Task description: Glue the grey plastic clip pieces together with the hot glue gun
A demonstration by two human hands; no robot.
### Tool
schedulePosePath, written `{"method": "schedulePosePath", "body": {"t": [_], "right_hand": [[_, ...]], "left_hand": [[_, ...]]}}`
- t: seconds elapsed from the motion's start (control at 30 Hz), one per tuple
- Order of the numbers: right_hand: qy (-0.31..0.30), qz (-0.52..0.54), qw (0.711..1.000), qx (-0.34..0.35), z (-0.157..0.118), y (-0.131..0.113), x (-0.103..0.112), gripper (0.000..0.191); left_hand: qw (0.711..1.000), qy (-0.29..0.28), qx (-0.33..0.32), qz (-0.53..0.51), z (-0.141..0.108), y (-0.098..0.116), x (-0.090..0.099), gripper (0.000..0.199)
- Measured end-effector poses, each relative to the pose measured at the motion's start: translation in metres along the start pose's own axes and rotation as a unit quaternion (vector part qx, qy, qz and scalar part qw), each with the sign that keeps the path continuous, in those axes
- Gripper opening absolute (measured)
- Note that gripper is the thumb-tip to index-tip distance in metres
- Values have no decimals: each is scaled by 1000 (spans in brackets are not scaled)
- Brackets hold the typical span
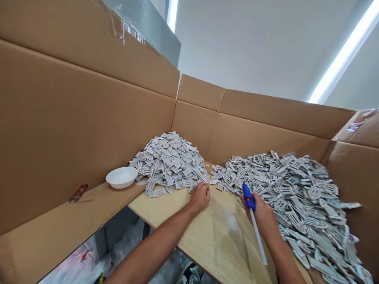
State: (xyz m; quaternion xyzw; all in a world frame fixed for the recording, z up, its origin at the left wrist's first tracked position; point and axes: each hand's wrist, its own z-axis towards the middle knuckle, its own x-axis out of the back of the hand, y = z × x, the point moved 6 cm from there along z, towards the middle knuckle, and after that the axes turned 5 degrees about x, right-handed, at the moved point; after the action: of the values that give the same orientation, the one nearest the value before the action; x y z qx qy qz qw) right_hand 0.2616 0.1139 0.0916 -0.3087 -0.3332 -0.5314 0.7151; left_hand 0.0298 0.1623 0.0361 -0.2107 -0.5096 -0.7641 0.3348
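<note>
My left hand (200, 195) rests at the near edge of the left pile of flat grey-white pieces (171, 157), its fingers curled in; what they hold, if anything, is hidden. In my right hand (262, 215) is a blue glue gun (248, 197) with a white stick (258, 236) coming out of its near end. The gun's far end points at the larger right pile of similar pieces (296, 193). Both piles lie on a pale wooden tabletop (219, 232).
Tall cardboard walls (89, 110) stand behind and at both sides. A white bowl (122, 177) sits on a cardboard ledge at the left, and a red-handled tool (79, 192) leans near the wall. Clear plastic bags (118, 252) are below the table.
</note>
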Motion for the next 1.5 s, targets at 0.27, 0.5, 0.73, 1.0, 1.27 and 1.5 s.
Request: {"method": "schedulePosePath", "body": {"t": [0.27, 0.5, 0.73, 1.0, 1.27, 1.5], "right_hand": [[-104, -49, 992, -43, -2, 16, -13, 12], [-129, -66, 984, -99, -11, 51, -31, 16], [-68, -37, 993, -90, -16, 59, -27, 9], [-37, -124, 967, -218, -35, 84, -8, 25], [7, -140, 965, -219, -33, 84, -16, 18], [81, -75, 955, -274, -35, 94, 1, 15]], "left_hand": [[997, -43, -48, -36, 2, 11, -6, 26], [992, -76, -71, -68, 2, 19, -10, 23], [948, -260, -161, -91, -12, 28, -27, 31], [944, -290, -127, -91, -10, 17, -37, 37], [938, -319, -55, -124, -9, 12, -42, 21], [925, -345, -45, -152, -14, 19, -37, 23]]}}
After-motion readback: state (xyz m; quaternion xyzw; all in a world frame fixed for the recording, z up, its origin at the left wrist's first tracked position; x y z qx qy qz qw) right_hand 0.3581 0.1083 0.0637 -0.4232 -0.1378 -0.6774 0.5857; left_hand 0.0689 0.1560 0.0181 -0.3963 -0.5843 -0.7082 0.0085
